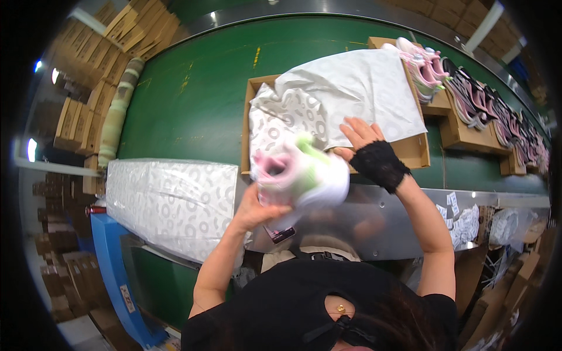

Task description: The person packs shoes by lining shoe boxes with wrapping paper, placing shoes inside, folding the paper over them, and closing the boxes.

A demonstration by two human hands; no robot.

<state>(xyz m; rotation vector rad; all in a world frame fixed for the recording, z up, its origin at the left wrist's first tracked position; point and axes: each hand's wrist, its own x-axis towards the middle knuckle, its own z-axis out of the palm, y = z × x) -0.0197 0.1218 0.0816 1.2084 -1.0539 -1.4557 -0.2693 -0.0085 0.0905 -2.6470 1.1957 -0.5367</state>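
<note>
My left hand, near the centre of the frame, was closed around a shoe in white, pink and light green, with my thumb along its lower side. The shoe was blurred, and I could not tell whether a second one sat against it. It was at the lower edge of an open box, in front of the paper there. My right hand, in a black fingerless glove, was open with its fingers spread at the lower edge of a pale sheet; it gripped nothing that I could see, and I could not tell whether its thumb touched the shoe.

The box was brown and lined with grey-patterned paper on its left side, crumpled and rising against the wall. The pale sheet covered most of its right side and hung past the upper and right walls; a strip of bare cardboard showed at the lower right corner.

The box lay on a green table. At upper right, pink shoes and dark shoes stood in a row at brown cartons. Left of my left hand lay a patterned stack under clear plastic.
</note>
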